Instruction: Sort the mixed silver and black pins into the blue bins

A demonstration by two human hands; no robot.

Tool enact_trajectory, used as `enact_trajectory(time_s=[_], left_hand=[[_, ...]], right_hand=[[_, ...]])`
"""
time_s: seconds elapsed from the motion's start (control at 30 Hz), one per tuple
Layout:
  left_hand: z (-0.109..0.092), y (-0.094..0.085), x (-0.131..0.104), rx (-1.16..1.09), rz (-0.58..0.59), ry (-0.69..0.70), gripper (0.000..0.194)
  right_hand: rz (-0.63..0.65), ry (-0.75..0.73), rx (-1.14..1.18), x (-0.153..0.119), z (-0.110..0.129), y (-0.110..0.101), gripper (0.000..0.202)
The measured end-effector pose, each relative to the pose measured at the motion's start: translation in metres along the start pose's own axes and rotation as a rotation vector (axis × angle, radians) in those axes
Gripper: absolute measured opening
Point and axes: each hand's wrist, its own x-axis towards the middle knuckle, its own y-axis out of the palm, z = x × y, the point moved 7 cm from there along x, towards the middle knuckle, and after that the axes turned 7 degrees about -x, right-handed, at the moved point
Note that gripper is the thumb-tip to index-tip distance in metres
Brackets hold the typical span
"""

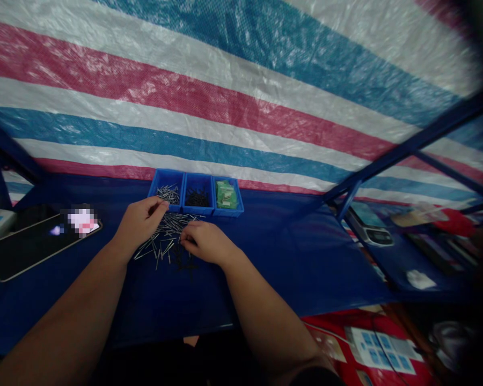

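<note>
A pile of thin silver pins, like nails or rivets (169, 229), lies on the blue table, with dark ones (181, 261) at its near side. My left hand (141, 221) is at the near edge of the left blue bin (154, 185), thumb and fingers pinched together; whatever they hold is too small to make out. That bin contains similar silver pins (168, 193). Over the right side of the pile, my right hand (206, 242) has its fingers curled in, and their contents are hidden. The middle bin (198, 178) holds dark pieces (197, 198).
The right bin (240, 206) contains green-and-white packets (226, 194). A large tablet-like device (28, 245) lies on the left. Blue metal frame bars (386, 155) rise at the right, with a scale (370, 225) beyond them. Striped sheeting (225, 102) hangs behind the table.
</note>
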Motion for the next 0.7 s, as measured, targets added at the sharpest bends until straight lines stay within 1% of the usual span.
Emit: enact_trajectory(time_s=[0.13,0.27,0.37,0.43,0.57,0.63,0.7], left_hand=[[0.000,0.000,0.000,0.006,0.000,-0.001,0.041],[0.001,0.000,0.000,0.001,0.000,-0.005,0.041],[-0.001,0.002,-0.001,-0.049,0.019,0.000,0.038],[-0.005,0.009,-0.003,-0.127,0.089,0.016,0.035],[-0.018,0.033,-0.011,-0.293,0.311,0.037,0.031],[-0.022,0.042,-0.015,-0.351,0.368,0.029,0.031],[-0.022,0.046,-0.016,-0.399,0.380,0.011,0.031]], right_hand=[[-0.069,0.004,0.070,-0.002,-0.005,-0.009,0.004],[-0.181,0.038,0.156,-0.004,-0.014,-0.018,0.007],[-0.286,0.085,0.237,-0.004,-0.024,-0.023,0.009],[-0.367,0.118,0.305,-0.003,-0.029,-0.025,0.011],[-0.497,0.162,0.438,-0.002,-0.032,-0.023,0.014],[-0.525,0.176,0.471,0.000,-0.029,-0.020,0.015],[-0.538,0.191,0.481,0.001,-0.028,-0.018,0.016]])
